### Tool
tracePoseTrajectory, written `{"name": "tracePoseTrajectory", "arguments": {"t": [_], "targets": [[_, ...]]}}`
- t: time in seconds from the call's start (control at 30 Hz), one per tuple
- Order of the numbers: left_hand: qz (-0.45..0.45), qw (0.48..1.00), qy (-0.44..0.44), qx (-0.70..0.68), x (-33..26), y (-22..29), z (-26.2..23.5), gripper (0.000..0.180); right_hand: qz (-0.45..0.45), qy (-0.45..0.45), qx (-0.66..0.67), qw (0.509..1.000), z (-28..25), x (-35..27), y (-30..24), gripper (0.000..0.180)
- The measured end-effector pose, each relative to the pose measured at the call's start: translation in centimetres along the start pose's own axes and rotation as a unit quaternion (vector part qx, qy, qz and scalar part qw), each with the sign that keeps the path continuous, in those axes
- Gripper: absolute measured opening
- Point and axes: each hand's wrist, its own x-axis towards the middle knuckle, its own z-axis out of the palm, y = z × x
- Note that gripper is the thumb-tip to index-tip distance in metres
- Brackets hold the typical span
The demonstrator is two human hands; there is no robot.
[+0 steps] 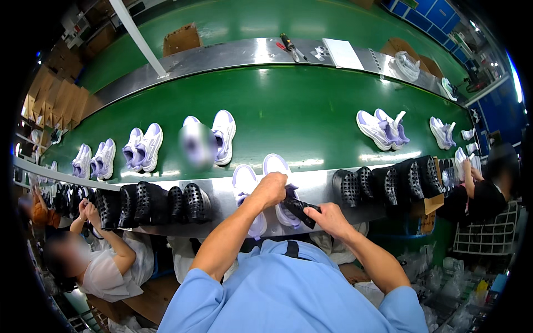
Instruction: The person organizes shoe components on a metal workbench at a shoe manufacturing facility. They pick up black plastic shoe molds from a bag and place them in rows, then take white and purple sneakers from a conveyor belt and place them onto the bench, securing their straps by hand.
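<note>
A pair of white and lilac sneakers lies on the metal ledge in front of me, toes pointing away. My left hand [270,190] is closed on the upper of the right-hand sneaker [276,164], near its laces and tongue. The left-hand sneaker [244,176] rests beside it, partly behind my left forearm. In my right hand [328,219] is the near end of a long black piece [298,211], gripped between thumb and fingers. Its other end reaches the sneaker's opening; the exact kind is unclear, and my left hand hides part of the contact.
Black knobbly shoe-shaped forms [143,204] line the ledge to the left, with more [383,183] to the right. Other sneaker pairs [383,130] stand on the green belt [294,111]. Screwdrivers [288,44] and white paper [342,54] lie on the far rail. Co-workers sit on both sides.
</note>
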Motion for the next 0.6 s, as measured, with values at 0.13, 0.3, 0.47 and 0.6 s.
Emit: {"name": "tracePoseTrajectory", "arguments": {"t": [0.13,0.3,0.47,0.6], "targets": [[0.059,0.996,-0.07,0.013,1.5,0.7,0.9,0.017,-0.073,0.136,-0.23,0.961,2.7,1.9,0.2,0.052],[0.108,0.993,-0.027,-0.032,2.6,0.3,2.6,0.019,-0.065,0.163,-0.233,0.956,6.5,4.5,0.5,0.038],[0.028,0.98,0.114,-0.164,-0.5,1.0,2.5,0.077,-0.186,0.231,-0.196,0.935,3.9,2.4,1.6,0.056],[-0.148,0.964,0.034,-0.217,-3.0,2.3,4.8,0.112,-0.093,0.184,-0.116,0.972,4.7,5.4,4.2,0.047]]}}
